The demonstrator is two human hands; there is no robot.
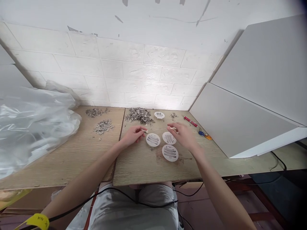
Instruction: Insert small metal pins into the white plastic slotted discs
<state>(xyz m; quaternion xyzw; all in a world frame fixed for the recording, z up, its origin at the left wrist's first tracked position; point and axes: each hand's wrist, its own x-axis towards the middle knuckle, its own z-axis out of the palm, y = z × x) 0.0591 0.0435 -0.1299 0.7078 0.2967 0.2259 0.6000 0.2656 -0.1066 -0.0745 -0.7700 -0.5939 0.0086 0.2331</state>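
My left hand [133, 134] is closed in a pinch at the left of the white round slotted discs. A small pale, shiny piece [144, 130] shows at its fingertips, too small to name. My right hand [182, 133] is also pinched, just above and right of a slotted disc [169, 138]. Between its fingers is a thin whitish piece [174, 129] whose kind I cannot make out. Another slotted disc [153, 140] lies nearest my left hand, and a third disc [170, 153] lies closer to me. Grey strips show in their slots.
Behind my hands are a heap of small metal parts [139, 115] and a smaller white dish [159, 115]. More metal parts [103, 126] lie left. At right are a red pen-like object [190, 121], blue and orange tags [204, 134] and a white box [244, 121]. Plastic bags [35, 121] bulge at left.
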